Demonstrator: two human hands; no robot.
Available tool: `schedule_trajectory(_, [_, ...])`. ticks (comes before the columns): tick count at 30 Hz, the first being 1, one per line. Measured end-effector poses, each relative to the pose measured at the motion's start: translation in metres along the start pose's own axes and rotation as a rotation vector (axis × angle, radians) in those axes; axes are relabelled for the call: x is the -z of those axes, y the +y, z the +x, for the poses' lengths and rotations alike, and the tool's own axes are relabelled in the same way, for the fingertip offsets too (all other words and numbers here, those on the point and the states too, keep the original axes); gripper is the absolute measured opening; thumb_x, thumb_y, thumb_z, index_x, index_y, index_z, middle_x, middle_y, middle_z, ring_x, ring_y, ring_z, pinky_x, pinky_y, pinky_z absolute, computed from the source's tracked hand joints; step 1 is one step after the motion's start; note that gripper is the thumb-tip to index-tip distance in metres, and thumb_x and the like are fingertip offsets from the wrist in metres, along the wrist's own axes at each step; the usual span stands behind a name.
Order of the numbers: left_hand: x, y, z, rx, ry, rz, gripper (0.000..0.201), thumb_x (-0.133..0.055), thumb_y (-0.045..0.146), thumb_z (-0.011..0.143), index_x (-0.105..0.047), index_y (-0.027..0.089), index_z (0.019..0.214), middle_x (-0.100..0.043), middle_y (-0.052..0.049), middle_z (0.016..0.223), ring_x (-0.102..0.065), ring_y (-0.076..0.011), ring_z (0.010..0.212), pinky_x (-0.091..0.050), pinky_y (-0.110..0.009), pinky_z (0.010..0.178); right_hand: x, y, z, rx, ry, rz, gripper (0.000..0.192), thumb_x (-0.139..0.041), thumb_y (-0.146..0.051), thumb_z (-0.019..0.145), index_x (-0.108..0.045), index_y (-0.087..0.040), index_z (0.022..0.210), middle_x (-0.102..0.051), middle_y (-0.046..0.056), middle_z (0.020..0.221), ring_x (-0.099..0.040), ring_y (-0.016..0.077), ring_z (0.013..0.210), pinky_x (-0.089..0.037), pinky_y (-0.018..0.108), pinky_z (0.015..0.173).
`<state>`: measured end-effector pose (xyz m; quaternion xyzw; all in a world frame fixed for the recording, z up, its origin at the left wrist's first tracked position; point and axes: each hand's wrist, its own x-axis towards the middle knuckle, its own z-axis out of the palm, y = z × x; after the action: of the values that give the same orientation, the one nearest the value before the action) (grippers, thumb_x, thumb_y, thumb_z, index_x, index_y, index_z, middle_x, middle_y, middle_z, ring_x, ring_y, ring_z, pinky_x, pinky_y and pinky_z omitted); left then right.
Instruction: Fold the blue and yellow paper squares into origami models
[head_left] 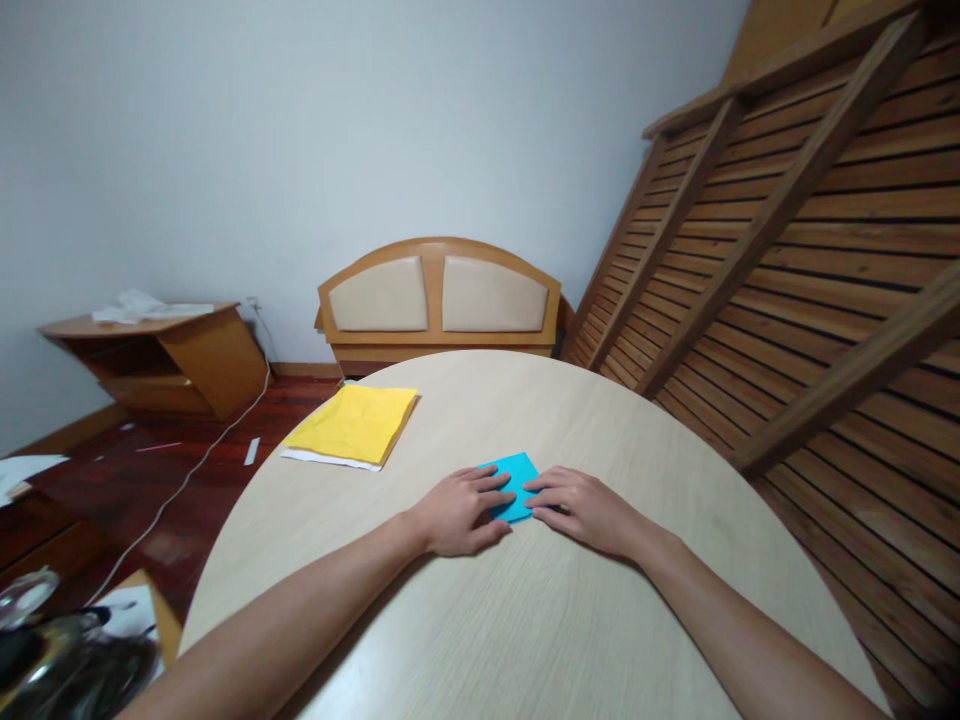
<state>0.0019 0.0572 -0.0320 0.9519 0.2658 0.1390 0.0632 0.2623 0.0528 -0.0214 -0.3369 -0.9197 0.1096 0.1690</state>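
Observation:
A small blue piece of paper [519, 467], seemingly folded, lies flat on the round wooden table [600, 400]. Across its left part rests my left hand [469, 510], open, with the fingers spread and pressing down on the sheet. From the other side my right hand [581, 508] touches the paper's right edge with its fingertips. Its fingers are stretched out and lie low on the tabletop, with the thumb close to the near corner. Part of the blue paper is hidden under my left fingers.
Yellow sheets [356, 420] with a white one beneath lie at the table's left edge. Beyond the table stands a headboard [433, 250]. A slatted wooden bed frame [720, 260] leans along the right. At left are a low cabinet [217, 360] and a white cable [196, 465] on the floor.

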Motion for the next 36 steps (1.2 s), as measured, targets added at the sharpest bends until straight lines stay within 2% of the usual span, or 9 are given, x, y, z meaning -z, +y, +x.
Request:
schedule_trajectory(5, [0.003, 0.002, 0.001, -0.015, 0.048, 0.006, 0.036, -0.053, 0.044, 0.093, -0.062, 0.02, 0.119, -0.062, -0.01, 0.134, -0.057, -0.0272, 0.126, -0.042, -0.043, 0.108, 0.002, -0.003, 0.001, -0.016, 0.008, 0.03, 0.026, -0.047, -0.031, 0.101, -0.071, -0.024, 0.108, -0.073, 0.005, 0.11, -0.065, 0.0217, 0.102, -0.047, 0.036, 0.093])
schedule_trajectory(9, [0.005, 0.002, 0.004, -0.007, 0.101, 0.034, 0.027, -0.05, 0.039, 0.094, -0.062, 0.02, 0.11, -0.072, -0.009, 0.108, -0.067, -0.0228, 0.103, -0.048, -0.038, 0.097, 0.002, -0.002, 0.002, -0.05, 0.017, 0.054, 0.029, -0.043, -0.033, 0.102, -0.068, -0.023, 0.112, -0.072, 0.006, 0.111, -0.065, 0.0223, 0.101, -0.048, 0.035, 0.092])
schedule_trajectory(12, [0.003, 0.0, 0.005, 0.02, 0.125, 0.089, 0.021, -0.045, 0.032, 0.096, -0.061, 0.019, 0.094, -0.071, -0.007, 0.085, -0.069, -0.0194, 0.083, -0.051, -0.033, 0.085, 0.001, -0.002, 0.002, -0.081, 0.044, 0.093, 0.03, -0.041, -0.034, 0.103, -0.067, -0.023, 0.113, -0.071, 0.007, 0.112, -0.065, 0.022, 0.103, -0.048, 0.035, 0.093])
schedule_trajectory(15, [-0.001, -0.003, 0.006, 0.039, 0.171, 0.142, 0.023, -0.041, 0.03, 0.098, -0.058, 0.018, 0.087, -0.068, -0.005, 0.071, -0.066, -0.0178, 0.067, -0.051, -0.03, 0.071, 0.001, -0.002, 0.001, -0.106, 0.061, 0.11, 0.029, -0.041, -0.035, 0.103, -0.066, -0.024, 0.114, -0.071, 0.007, 0.113, -0.065, 0.022, 0.103, -0.048, 0.036, 0.092])
schedule_trajectory(22, [-0.004, -0.005, 0.004, 0.09, 0.406, 0.167, 0.03, -0.034, 0.034, 0.103, -0.058, 0.018, 0.094, -0.068, -0.003, 0.067, -0.064, -0.0152, 0.056, -0.046, -0.025, 0.057, 0.001, -0.004, 0.0, -0.133, 0.105, 0.191, 0.023, -0.054, -0.03, 0.096, -0.064, -0.024, 0.116, -0.07, 0.006, 0.115, -0.064, 0.0227, 0.104, -0.048, 0.036, 0.091])
schedule_trajectory(27, [-0.003, -0.006, 0.002, 0.167, 0.588, 0.085, 0.029, -0.038, 0.035, 0.103, -0.06, 0.019, 0.094, -0.069, -0.003, 0.069, -0.064, -0.0138, 0.056, -0.045, -0.023, 0.055, 0.002, -0.013, 0.003, -0.216, 0.113, 0.362, 0.018, -0.053, -0.031, 0.097, -0.067, -0.023, 0.102, -0.073, 0.003, 0.098, -0.067, 0.0196, 0.088, -0.049, 0.031, 0.078])
schedule_trajectory(33, [-0.007, -0.011, 0.003, 0.349, 0.643, -0.039, 0.024, -0.041, 0.036, 0.101, -0.058, 0.02, 0.108, -0.066, 0.001, 0.066, -0.06, -0.0127, 0.051, -0.042, -0.022, 0.051, 0.001, -0.019, 0.005, -0.272, 0.144, 0.591, 0.015, -0.058, -0.033, 0.093, -0.064, -0.02, 0.091, -0.071, 0.003, 0.09, -0.066, 0.019, 0.084, -0.048, 0.029, 0.076])
schedule_trajectory(36, [-0.007, -0.011, 0.003, 0.384, 0.654, -0.099, 0.025, -0.043, 0.036, 0.101, -0.053, 0.02, 0.116, -0.066, 0.002, 0.069, -0.061, -0.0128, 0.055, -0.045, -0.022, 0.054, -0.001, -0.019, 0.006, -0.297, 0.159, 0.655, 0.017, -0.058, -0.035, 0.092, -0.062, -0.019, 0.089, -0.07, 0.002, 0.086, -0.065, 0.0185, 0.081, -0.048, 0.028, 0.072])
